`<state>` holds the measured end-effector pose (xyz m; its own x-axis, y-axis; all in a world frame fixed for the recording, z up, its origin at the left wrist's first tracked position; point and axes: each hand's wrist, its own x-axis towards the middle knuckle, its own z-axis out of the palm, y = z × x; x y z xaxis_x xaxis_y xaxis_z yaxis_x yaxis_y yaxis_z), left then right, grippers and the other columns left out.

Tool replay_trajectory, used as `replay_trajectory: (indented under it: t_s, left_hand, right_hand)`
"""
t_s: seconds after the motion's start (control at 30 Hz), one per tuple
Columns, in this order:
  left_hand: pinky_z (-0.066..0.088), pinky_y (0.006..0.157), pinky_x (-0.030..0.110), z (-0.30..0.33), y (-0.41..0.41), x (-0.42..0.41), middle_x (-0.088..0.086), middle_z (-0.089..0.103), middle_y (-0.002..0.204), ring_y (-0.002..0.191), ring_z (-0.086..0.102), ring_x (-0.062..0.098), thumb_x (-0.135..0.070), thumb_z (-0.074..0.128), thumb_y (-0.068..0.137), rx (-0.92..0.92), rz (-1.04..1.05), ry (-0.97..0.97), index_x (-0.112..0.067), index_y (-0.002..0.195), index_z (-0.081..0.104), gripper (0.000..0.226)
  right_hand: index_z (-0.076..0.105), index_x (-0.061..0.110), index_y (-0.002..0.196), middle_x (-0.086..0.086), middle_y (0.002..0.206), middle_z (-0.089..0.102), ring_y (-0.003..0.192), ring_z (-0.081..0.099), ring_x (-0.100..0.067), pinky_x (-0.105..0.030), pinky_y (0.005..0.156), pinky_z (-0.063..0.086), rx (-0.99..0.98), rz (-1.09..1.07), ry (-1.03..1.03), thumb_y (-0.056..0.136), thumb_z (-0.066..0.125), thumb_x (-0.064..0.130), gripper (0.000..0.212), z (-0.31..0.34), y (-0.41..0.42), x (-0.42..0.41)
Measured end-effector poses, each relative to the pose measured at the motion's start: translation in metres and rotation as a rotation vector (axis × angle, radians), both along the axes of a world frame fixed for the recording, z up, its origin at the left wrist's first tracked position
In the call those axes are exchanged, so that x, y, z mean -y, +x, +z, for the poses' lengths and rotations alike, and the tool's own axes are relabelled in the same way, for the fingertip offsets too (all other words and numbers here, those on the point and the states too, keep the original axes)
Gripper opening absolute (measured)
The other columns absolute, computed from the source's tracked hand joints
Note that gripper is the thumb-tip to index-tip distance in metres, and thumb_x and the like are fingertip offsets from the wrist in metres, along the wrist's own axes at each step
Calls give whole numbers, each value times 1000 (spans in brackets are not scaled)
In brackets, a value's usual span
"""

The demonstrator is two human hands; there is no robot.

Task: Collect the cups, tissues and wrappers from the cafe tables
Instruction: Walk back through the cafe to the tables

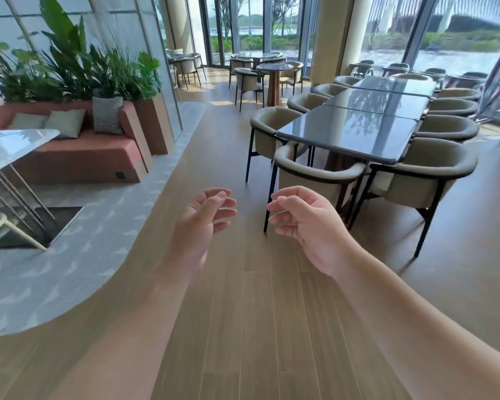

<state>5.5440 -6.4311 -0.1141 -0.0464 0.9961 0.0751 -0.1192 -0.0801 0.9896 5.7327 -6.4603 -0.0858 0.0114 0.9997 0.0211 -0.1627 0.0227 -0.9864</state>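
Both hands out in front, lower centre of frame, over wood floor [243,313]. Left hand [205,217] & right hand [306,223]: fingers loosely curled, relaxed, holding nothing, a gap between the two. No cups, tissues or wrappers visible anywhere. Long table [355,131] at mid right w/ glossy bare top, chairs [318,171] tucked round it; round tables [274,67] far back at top centre too small to check; white table [12,145] at left edge seen only in part. Likely step: walking & scanning for litter, nothing gathered yet. Risks: glare & reflections on dark tops hiding pale tissues or clear wrappers; skipping the far tables; clipping chair legs just ahead of right hand; no bag or tray in view, so a full armful prob. drops or spills.
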Motion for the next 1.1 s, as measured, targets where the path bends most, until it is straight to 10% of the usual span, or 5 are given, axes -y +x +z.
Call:
replay_trajectory:
  t_s: [1.1]
  left_hand:
    - [50,75,31,-18,96,-575,-1,75,89,80,70,14,-37,62,88,-1,37,-35,-30,93,73,14]
  right_hand:
    - [67,11,97,-3,85,70,74,63,-14,-33,72,49,-6,142,-69,93,54,12,14,-24,99,-589]
